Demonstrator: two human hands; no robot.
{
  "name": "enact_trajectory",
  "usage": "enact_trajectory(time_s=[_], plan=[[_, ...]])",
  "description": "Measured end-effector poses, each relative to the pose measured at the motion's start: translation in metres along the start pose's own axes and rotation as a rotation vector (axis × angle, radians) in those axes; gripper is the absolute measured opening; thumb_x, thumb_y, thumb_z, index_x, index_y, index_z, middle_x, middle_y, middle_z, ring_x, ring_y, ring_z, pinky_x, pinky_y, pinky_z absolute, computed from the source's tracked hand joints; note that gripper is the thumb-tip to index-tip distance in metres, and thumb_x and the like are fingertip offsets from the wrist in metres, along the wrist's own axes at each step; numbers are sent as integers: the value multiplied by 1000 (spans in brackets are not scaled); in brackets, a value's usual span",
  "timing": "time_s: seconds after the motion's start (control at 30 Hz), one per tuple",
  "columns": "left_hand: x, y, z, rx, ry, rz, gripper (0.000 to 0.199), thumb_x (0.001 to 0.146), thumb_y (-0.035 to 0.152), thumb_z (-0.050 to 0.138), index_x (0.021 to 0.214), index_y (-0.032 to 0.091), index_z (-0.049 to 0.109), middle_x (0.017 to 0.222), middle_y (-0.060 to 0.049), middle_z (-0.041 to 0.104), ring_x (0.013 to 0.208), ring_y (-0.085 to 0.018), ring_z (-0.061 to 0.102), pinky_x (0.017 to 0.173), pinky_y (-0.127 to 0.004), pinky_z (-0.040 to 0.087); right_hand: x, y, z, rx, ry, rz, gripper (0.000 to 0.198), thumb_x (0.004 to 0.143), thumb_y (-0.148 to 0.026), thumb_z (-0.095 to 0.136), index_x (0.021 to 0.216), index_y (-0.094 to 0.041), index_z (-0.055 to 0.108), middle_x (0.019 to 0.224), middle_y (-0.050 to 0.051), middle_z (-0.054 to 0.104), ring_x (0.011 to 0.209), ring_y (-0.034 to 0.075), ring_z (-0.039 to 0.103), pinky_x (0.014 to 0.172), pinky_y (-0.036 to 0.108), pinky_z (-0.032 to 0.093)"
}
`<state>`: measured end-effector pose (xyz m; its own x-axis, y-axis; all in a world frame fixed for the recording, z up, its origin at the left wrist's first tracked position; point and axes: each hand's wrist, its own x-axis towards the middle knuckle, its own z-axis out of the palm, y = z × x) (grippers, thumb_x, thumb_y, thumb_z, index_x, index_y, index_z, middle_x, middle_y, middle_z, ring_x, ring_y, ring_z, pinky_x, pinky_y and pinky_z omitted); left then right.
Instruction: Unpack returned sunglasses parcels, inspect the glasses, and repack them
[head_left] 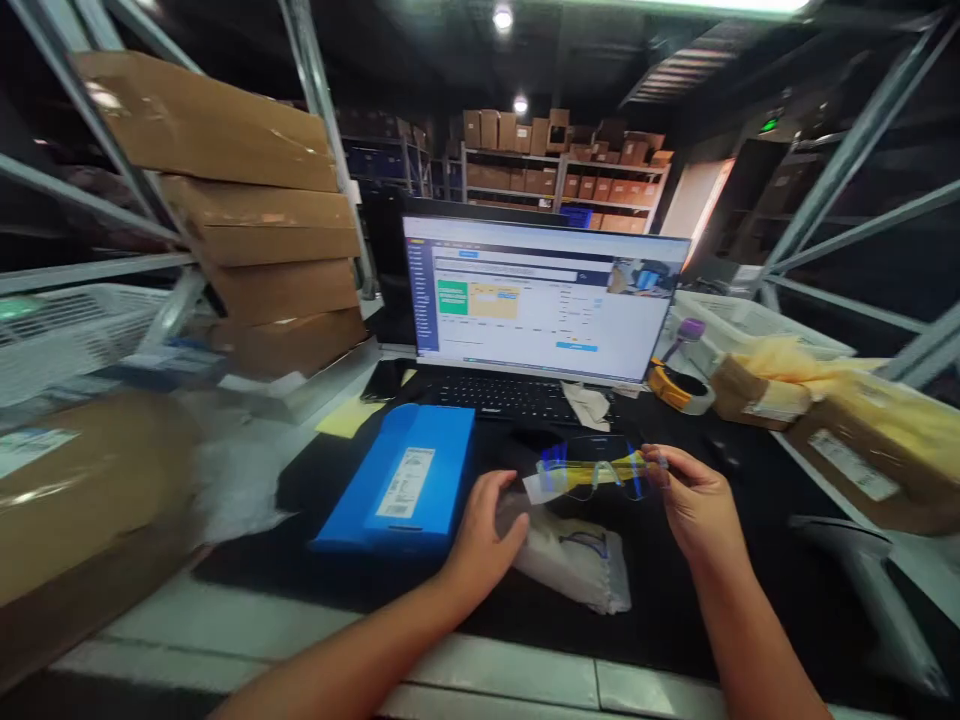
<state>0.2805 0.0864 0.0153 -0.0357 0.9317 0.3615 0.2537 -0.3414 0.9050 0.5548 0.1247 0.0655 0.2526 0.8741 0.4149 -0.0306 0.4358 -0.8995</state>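
Note:
My right hand [701,500] pinches a pair of clear glasses [604,478] by its right end. Blue and yellow glints show on the lenses, and a small white tag [541,486] sits at their left side. My left hand [484,530] is beside that tag, thumb and fingers apart in a curve; a blurred greyish patch shows between them, and I cannot make out what it is. Below the glasses lies a translucent pouch [577,560] with something dark and thin in it. A blue box [409,480] with a white label rests left of my left hand.
Behind stand a monitor [540,300] and a keyboard [495,395]. Stacked cartons [277,220] rise at left, near a large brown package [90,490]. On the right are a tape roll [679,388], cartons with yellow wrapping [862,440] and a barcode scanner [874,590].

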Motion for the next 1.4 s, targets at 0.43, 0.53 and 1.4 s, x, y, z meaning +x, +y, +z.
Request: enact_trajectory(time_s=[0.43, 0.53, 1.4], plan=[[-9, 3, -2, -128, -114, 11, 66, 78, 19, 73, 138, 19, 45, 134, -14, 55, 125, -27, 53, 110, -44, 40, -18, 20, 21, 124, -31, 385, 45, 45, -37, 100, 84, -25, 81, 88, 5, 78, 73, 16, 71, 65, 17, 60], [-8, 9, -6, -121, -125, 33, 44, 81, 15, 66, 124, 19, 56, 122, -11, 60, 115, -24, 57, 101, -39, 45, -21, 21, 25, 107, -27, 419, 47, 44, -37, 100, 85, -25, 82, 89, 5, 78, 72, 15, 71, 66, 15, 60], [-3, 27, -10, -520, -216, -129, 29, 86, 41, 71, 102, 17, 69, 110, -10, 70, 106, -24, 64, 95, -34, 48, -17, 15, 29, 159, -115, 715, 46, 46, -36, 100, 82, -20, 78, 81, 4, 74, 66, 15, 70, 57, 17, 62]])
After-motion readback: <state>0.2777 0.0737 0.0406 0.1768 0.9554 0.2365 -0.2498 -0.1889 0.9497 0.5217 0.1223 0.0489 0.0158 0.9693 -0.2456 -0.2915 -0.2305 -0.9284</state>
